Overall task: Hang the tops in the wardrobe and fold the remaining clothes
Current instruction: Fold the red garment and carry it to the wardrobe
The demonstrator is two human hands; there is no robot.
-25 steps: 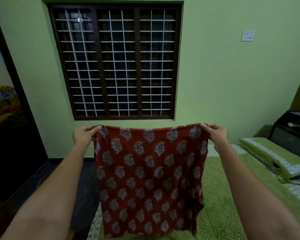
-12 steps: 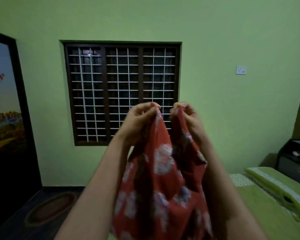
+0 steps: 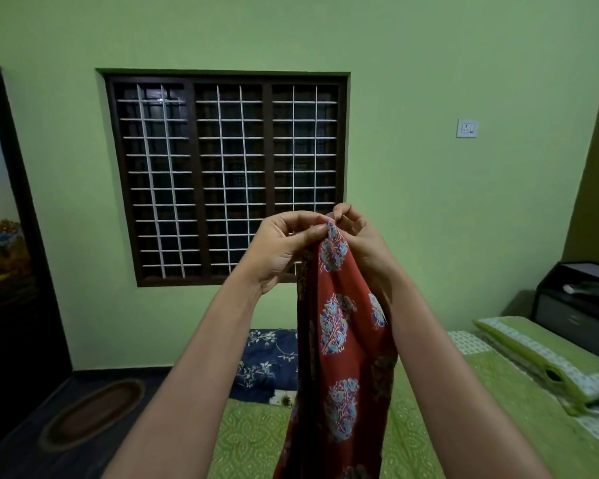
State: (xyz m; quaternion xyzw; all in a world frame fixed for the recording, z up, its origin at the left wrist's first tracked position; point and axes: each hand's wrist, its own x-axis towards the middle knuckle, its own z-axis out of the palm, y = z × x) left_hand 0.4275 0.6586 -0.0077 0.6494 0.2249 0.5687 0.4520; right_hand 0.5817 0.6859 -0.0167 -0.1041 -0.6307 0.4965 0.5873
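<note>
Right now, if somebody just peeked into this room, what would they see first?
First, the red flowery cloth hanging down in the middle, pinched at its top by the left hand and the right hand. Behind them is a big dark window with white bars in the green wall. Below lies a green patterned bed, with a blue flowery cloth at its far end.

Both hands (image 3: 329,247) raised together; fingers (image 3: 313,233) pinched

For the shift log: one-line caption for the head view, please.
Left hand and right hand pinch together the top corners of a red floral-print cloth above the green bedspread.
</note>
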